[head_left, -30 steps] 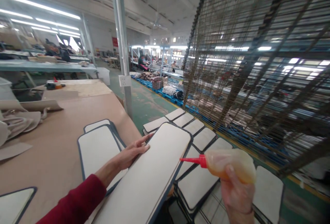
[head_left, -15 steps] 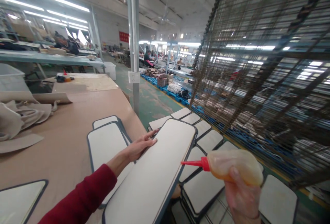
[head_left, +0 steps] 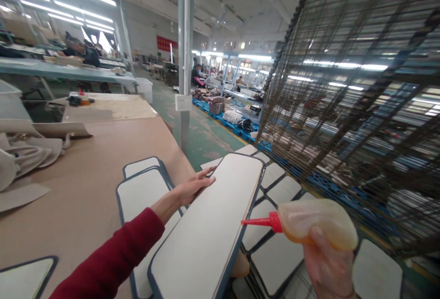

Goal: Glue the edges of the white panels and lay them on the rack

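Observation:
My left hand (head_left: 193,188), in a red sleeve, holds a long white panel with a dark blue edge (head_left: 213,225) by its left side, fingers closed along the rim. The panel is lifted and reaches out past the brown table's edge. My right hand (head_left: 326,267) grips a soft squeeze bottle of amber glue (head_left: 318,229). Its red nozzle (head_left: 261,221) points left and sits just off the panel's right edge. Two more white panels (head_left: 144,193) lie stacked on the table by my left forearm.
A brown worktable (head_left: 79,189) spreads left, with beige fabric pieces (head_left: 24,157) at its far side. Several white panels (head_left: 275,253) lie on a low rack to the right. A tall wire rack (head_left: 360,97) rises beyond. A grey pillar (head_left: 185,60) stands ahead. People work at distant tables.
The view has shifted left and down a little. The held panel has risen slightly and tilted, and the bottle has sunk a bit lower in the frame beside its right edge.

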The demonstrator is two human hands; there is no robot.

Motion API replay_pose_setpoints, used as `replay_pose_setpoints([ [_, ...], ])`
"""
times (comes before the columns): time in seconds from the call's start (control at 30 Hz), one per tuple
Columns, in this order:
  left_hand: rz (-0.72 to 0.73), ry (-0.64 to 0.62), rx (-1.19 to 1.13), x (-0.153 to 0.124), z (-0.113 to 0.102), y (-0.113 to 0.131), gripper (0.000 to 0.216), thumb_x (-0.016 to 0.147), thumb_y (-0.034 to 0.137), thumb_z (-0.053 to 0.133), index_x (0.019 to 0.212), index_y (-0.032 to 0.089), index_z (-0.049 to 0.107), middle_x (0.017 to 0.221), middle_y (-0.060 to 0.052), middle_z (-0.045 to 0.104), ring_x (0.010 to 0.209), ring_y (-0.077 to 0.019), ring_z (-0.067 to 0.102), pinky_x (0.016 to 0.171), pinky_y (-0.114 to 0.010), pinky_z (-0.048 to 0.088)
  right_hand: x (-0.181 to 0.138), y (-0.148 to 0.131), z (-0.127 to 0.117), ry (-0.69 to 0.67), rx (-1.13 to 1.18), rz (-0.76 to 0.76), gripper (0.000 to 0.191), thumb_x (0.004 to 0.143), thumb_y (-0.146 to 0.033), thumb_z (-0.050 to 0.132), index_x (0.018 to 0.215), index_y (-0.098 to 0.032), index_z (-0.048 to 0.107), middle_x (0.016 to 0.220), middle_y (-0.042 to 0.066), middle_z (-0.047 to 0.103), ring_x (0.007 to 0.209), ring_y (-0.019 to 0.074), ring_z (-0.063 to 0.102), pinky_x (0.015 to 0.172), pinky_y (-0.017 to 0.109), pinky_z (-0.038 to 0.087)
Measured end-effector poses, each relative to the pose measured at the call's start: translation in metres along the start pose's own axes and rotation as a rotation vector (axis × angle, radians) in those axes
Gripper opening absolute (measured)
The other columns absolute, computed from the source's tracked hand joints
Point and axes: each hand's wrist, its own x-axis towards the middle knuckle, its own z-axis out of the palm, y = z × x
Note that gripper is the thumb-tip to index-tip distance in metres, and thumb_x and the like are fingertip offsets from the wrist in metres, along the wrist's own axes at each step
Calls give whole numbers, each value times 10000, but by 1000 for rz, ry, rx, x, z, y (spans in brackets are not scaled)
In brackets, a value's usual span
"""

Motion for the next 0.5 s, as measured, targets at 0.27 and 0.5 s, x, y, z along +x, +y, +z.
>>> replay_pose_setpoints([
  [0.27, -11, -19, -28, 22, -14, 15, 836, 721, 190, 788, 1446, 179, 371, 925, -87, 733, 673, -165, 699, 617, -253, 580, -7, -1, 18, -10, 2, 4, 358, 529, -355, 874, 801, -216, 688, 845, 5, 701, 657, 141, 626, 638, 225, 558],
  [0.5, -25, -44, -47, 40, -22, 26, 855, 738, 167, 771, 1471, 175, 332, 951, -101, 731, 667, -162, 692, 628, -271, 585, -12, 1, 20, -17, -34, 18, 375, 559, -334, 857, 864, -196, 687, 863, 70, 704, 725, 204, 655, 611, 288, 574],
])
